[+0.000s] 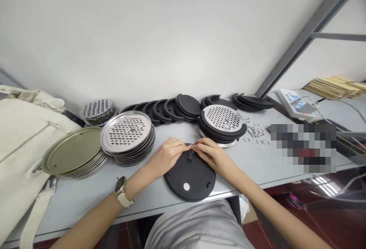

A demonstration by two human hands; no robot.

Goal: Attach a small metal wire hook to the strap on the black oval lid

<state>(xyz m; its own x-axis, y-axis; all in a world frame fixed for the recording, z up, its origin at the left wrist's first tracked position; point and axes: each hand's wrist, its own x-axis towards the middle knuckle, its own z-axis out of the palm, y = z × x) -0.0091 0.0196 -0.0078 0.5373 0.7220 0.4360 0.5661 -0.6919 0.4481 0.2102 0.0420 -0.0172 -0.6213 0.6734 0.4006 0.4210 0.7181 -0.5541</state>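
A round black disc (191, 180) lies on the table in front of me. It has a white dot and a short black strap (189, 155) near its far edge. My left hand (171, 155) is closed, its thumb and fingertips pinching at the strap's far end. My right hand (213, 154) pinches at the same spot from the other side, its fingers over the disc's edge. A thin, shiny metal ring (191, 149) shows between the fingertips, mostly hidden by them.
Perforated metal plates (130, 131) and olive-green plates (77, 152) are stacked at left, beside a cream bag (25, 146). Black discs (188, 106) line the wall. Behind my right hand stands a black-rimmed grater stack (223, 119), with loose metal rings (259, 141) to its right.
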